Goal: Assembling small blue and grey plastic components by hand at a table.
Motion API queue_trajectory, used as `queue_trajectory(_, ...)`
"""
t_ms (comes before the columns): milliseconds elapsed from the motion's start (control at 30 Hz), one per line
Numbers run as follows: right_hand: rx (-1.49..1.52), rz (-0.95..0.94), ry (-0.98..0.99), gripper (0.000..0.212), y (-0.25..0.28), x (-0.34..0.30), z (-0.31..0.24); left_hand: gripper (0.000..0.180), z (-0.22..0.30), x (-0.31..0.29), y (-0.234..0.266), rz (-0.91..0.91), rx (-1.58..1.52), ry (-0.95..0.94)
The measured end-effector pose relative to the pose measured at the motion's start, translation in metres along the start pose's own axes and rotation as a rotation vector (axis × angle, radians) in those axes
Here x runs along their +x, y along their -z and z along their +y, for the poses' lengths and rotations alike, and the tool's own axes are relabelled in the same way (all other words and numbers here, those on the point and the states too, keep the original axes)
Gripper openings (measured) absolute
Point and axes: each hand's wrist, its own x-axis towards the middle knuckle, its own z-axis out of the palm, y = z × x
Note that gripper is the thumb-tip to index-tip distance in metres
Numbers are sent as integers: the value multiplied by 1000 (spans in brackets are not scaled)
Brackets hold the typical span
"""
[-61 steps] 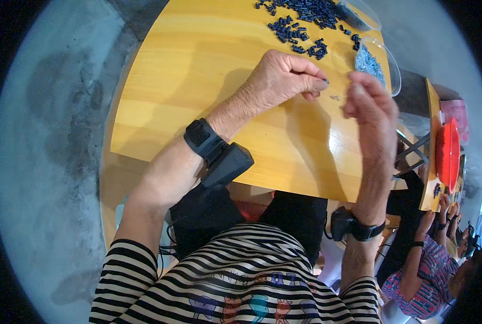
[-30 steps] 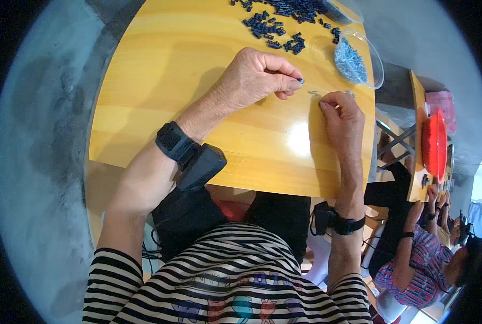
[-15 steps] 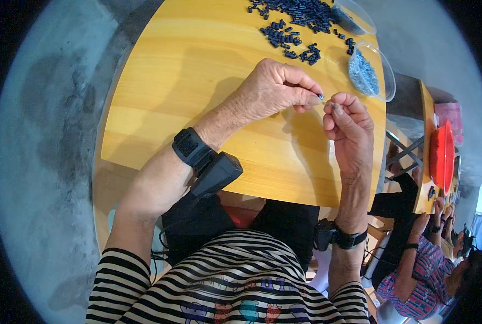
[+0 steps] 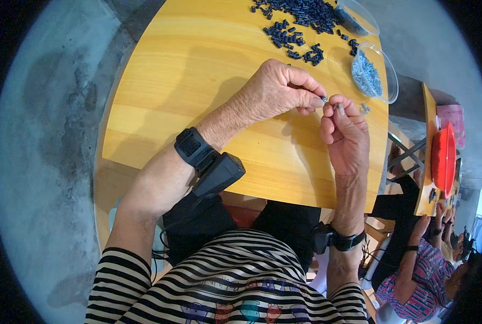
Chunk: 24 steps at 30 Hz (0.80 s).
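Observation:
Between the thumb and forefinger of my left hand (image 4: 289, 89) is a small dark cylindrical piece (image 4: 324, 99), its end turned toward my right hand. My right hand (image 4: 350, 132) is closed in a pinch right beside that end; what its fingertips hold, if anything, is too small to make out. Both hands are above the yellow wooden table (image 4: 197, 59). Beyond them lie a big pile of dark cylindrical pieces (image 4: 311, 15) and smaller clusters. A clear round tub (image 4: 393, 73) at the right holds many tiny pale-blue pieces (image 4: 366, 74).
Another clear tub (image 4: 373, 24) sits at the far right table corner. A few pale bits (image 4: 364, 109) lie near my right fingers. To the right, another table carries a red basin (image 4: 443, 162); a person in a patterned top (image 4: 419, 283) sits there. A grey wall (image 4: 41, 162) is at left.
My right hand has come closer to my left, and its fingertips now nearly meet the dark piece. The pale bits beside my right fingers have come into sight. The left hand keeps its pinch.

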Motion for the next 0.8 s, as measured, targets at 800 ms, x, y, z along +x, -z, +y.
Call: queue_trajectory(800, -1013, 360, 423, 7, 47, -6, -12, 16, 3, 2, 3, 123, 6, -28)
